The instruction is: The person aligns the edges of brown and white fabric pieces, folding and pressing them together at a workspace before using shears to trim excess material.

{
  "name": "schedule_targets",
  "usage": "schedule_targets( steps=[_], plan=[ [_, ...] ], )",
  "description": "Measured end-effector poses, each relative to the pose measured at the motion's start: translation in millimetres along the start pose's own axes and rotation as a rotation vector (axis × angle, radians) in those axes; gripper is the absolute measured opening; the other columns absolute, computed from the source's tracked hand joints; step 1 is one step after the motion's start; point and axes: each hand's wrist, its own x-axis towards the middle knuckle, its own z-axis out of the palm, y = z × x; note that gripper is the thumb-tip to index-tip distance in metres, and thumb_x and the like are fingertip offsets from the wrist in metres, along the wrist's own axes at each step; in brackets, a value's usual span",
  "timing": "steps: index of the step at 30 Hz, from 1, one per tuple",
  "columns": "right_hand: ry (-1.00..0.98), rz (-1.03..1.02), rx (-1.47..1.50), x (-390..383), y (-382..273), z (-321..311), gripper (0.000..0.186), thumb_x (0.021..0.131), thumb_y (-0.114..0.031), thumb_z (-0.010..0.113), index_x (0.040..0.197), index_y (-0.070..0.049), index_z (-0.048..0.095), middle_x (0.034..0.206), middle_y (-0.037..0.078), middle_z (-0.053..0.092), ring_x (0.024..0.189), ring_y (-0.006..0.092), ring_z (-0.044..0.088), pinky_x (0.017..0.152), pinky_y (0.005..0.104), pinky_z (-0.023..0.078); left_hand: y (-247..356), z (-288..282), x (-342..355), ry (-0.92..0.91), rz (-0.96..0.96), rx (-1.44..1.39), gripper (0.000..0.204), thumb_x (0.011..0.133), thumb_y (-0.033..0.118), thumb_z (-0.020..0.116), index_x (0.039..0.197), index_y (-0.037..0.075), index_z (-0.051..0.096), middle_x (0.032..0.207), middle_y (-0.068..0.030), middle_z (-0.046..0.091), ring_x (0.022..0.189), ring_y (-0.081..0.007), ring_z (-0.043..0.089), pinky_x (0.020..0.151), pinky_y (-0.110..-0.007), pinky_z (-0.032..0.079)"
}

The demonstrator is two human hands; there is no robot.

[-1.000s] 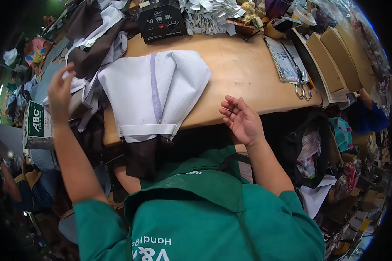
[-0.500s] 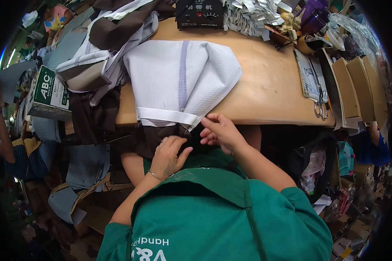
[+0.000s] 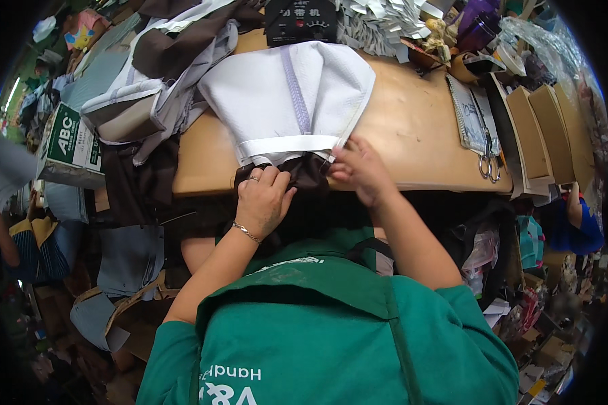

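Note:
A sewn piece of white quilted-looking fabric (image 3: pixel 257 84), probably part of a bag, lies on the table's near half. A lilac tape (image 3: pixel 294 88) runs down its middle, and a white band (image 3: pixel 287 144) crosses its near edge. Dark brown cloth (image 3: pixel 309 174) hangs out below that band. My left hand (image 3: pixel 265 199) has its fingers curled down onto the brown cloth, gripping its edge. At the band's right end, my right hand (image 3: pixel 363 167) pinches the fabric's corner between thumb and fingers. The fingertips of both hands are partly hidden.
More white and brown sewn pieces (image 3: pixel 165 54) are heaped at left, beside a green-and-white tin (image 3: pixel 71 145). A black machine box (image 3: pixel 302 23) and a pile of pale strips (image 3: pixel 378 27) stand at the back. Scissors (image 3: pixel 488 158) lie on a notebook (image 3: pixel 467 118) at right.
The piece has shifted away from me and slightly right, farther onto the table. Both hands moved forward; my left hand, formerly beside the brown cloth, now grips it.

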Motion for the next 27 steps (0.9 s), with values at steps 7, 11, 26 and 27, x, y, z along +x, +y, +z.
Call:
schedule_targets(
  steps=[7,11,26,27],
  plan=[
    [-0.15,-0.041,-0.023,-17.0,29.3,8.6,0.022,0.078,0.001,0.066,0.098,0.0,0.059,0.076,-0.002,0.057,0.063,0.0043,0.049,0.057,0.017,0.039,-1.5,-20.8,-7.4,-0.025,-0.016,-0.127,0.026,0.071,0.015,0.069,0.094,0.008,0.058,0.087,-0.0056,0.052,0.081,-0.0253,0.054,0.064,-0.037,0.046],
    [-0.216,0.077,-0.03,-20.7,20.3,8.4,0.014,0.077,-0.006,0.07,0.089,-0.003,0.063,0.072,-0.004,0.057,0.064,0.0036,0.05,0.058,0.0179,0.039,-0.7,-47.6,-9.4,-0.027,-0.103,-0.18,0.031,0.072,0.016,0.07,0.099,0.005,0.058,0.092,-0.0084,0.054,0.086,-0.028,0.056,0.07,-0.037,0.047],
    [-0.335,-0.44,-0.269,-22.9,41.3,4.1,0.038,0.073,-0.017,0.076,0.099,0.0,0.055,0.087,0.008,0.062,0.08,0.0103,0.055,0.072,0.026,0.046,13.6,-31.2,3.9,-0.295,-0.226,-0.758,0.012,0.076,0.007,0.066,0.078,0.001,0.056,0.077,-0.0115,0.053,0.071,-0.0275,0.054,0.063,-0.033,0.043],
    [-0.361,-0.491,-0.318,-23.3,39.0,4.3,0.04,0.072,-0.018,0.077,0.1,0.0,0.054,0.088,0.009,0.062,0.081,0.011,0.055,0.073,0.0262,0.046,10.4,-35.2,4.2,-0.313,-0.252,-0.78,0.013,0.076,0.009,0.066,0.076,0.0,0.056,0.076,-0.0126,0.054,0.071,-0.0299,0.055,0.062,-0.034,0.043]
  ],
)
